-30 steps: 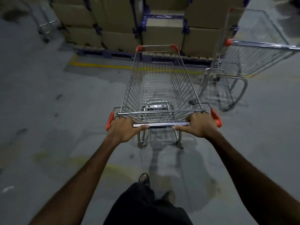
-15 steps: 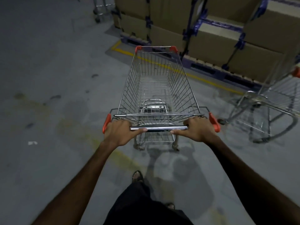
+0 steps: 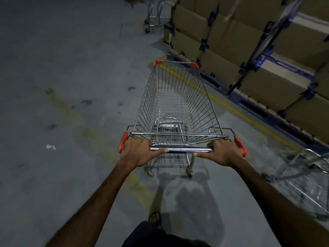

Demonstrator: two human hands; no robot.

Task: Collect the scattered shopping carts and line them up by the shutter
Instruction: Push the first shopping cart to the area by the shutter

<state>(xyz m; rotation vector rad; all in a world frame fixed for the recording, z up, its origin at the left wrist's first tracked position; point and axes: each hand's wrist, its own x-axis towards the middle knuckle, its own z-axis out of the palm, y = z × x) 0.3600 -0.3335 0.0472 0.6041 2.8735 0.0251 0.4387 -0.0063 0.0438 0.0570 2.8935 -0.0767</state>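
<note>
Straight ahead at twelve o'clock stands the wire shopping cart [image 3: 175, 107], its basket empty and its nose with orange corner caps pointing toward a yellow floor line [image 3: 229, 106]. Both hands are wrapped round the chrome handle bar [image 3: 181, 149]: the left hand [image 3: 137, 151] grips it just inside the left orange end cap, the right hand [image 3: 221, 152] grips it just inside the right cap, thumbs lying along the bar. From one to three o'clock runs a wall of stacked cardboard boxes [image 3: 222, 68] on blue pallets, its lower edge slanting close beside the cart's right side, so room is tight there. At four o'clock a second cart [image 3: 306, 168], blurred, sits near the right forearm. From seven to eleven o'clock the grey concrete floor [image 3: 62, 68] lies wide and open, marked only by stains, faded yellow paint and a small white scrap [image 3: 50, 147]. Far off at twelve o'clock the wheeled base of a third cart [image 3: 154, 16] stands beside the box corner. Compared with half a second ago, the boxes have swung further right and now run steeply up the picture, the second cart has slid down toward the lower right edge, and more bare floor shows on the left; the grip on the bar is unchanged.
</note>
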